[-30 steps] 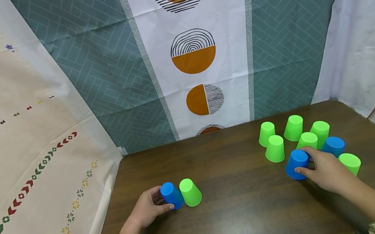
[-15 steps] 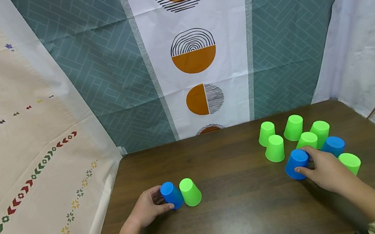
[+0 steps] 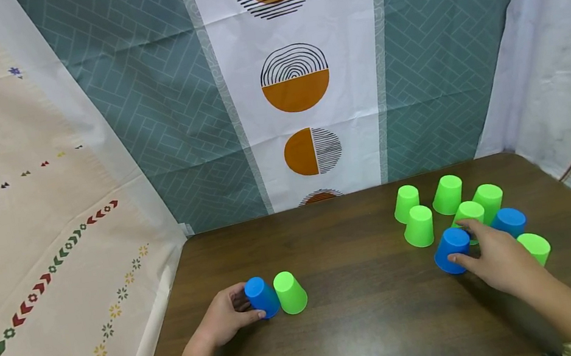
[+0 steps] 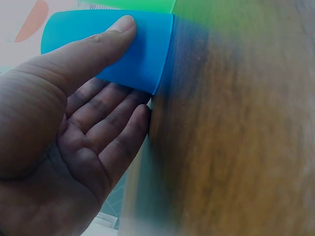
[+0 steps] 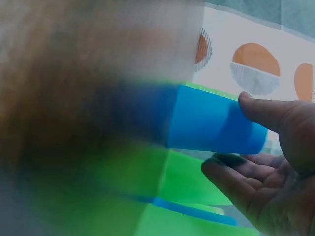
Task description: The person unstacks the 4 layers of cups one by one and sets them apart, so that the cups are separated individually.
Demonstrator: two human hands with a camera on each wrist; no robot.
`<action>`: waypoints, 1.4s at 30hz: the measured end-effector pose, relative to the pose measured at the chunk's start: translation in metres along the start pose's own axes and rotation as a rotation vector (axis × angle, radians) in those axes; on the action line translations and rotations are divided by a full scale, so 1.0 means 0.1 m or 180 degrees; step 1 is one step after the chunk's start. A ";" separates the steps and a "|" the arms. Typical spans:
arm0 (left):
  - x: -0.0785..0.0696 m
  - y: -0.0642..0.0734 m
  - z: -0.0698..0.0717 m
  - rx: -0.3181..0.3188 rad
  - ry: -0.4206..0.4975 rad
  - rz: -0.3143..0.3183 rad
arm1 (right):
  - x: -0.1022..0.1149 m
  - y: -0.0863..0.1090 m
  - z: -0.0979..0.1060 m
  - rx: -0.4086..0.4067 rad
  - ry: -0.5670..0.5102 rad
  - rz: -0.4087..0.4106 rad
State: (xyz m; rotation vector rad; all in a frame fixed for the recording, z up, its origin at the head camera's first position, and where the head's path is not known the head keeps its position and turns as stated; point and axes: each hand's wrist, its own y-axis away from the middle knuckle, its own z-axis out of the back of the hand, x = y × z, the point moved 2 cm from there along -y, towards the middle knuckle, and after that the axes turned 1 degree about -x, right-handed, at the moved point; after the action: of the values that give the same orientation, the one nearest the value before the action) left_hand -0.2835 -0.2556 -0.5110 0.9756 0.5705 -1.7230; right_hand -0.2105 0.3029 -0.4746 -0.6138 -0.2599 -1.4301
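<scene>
Upside-down plastic cups stand on the brown table. At the left, my left hand (image 3: pixel 228 315) holds a blue cup (image 3: pixel 261 297), thumb across its near side and other fingers partly hidden behind it in the left wrist view. A green cup (image 3: pixel 291 293) stands right beside it. My right hand (image 3: pixel 494 257) is at another blue cup (image 3: pixel 452 250) on the right; its thumb (image 5: pixel 263 110) lies against the cup's wall. The other fingers are spread off the cup, with a green cup (image 3: pixel 470 211) showing through the gap in the head view.
Several more green cups (image 3: pixel 447 195) are grouped behind the right hand. A second blue cup (image 3: pixel 509 221) and a green cup (image 3: pixel 535 248) stand to its right. Cloth hangings (image 3: pixel 189 125) rise behind the table (image 3: pixel 350 316).
My right index finger has lifted away from the blue cup, so more of the green cup behind shows. The left hand and the cups have stayed in place.
</scene>
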 end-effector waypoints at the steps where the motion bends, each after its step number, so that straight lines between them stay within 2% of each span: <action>1: 0.00 0.00 0.00 0.0006 0.0007 0.0007 | 0.03 0.00 0.03 -0.0059 0.0031 0.0008; 6: 0.00 0.00 0.00 0.0014 0.0033 -0.0010 | 0.27 0.05 0.17 -0.0470 0.0039 0.0144; 10: -0.01 0.00 0.01 0.0015 0.0027 -0.0036 | 0.56 0.06 0.16 -0.0532 -0.0150 0.0268; 14: 0.00 0.01 0.01 0.0027 0.0007 -0.0041 | 0.85 0.01 -0.03 -0.0286 -0.0373 0.0367; 23: 0.02 0.01 0.00 0.0021 0.0003 -0.0071 | 1.41 -0.26 -0.73 0.0470 -0.0879 0.0683; 30: 0.01 -0.01 0.01 0.0036 0.0027 -0.0023 | 1.77 -0.48 -1.21 0.0974 -0.1184 0.0761; 36: 0.02 -0.01 0.02 0.0026 0.0018 -0.0014 | 2.00 -0.61 -1.57 0.1210 -0.1201 0.0776; 42: 0.02 0.00 0.01 0.0039 0.0005 -0.0031 | 2.20 -0.63 -1.75 0.1300 -0.0976 0.0762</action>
State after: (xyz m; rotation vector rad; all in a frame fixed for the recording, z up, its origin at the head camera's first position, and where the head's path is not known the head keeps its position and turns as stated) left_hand -0.2846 -0.2574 -0.5117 0.9844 0.5672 -1.7365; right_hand -0.2731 0.0217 -0.4884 -0.5044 -0.6798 -1.0099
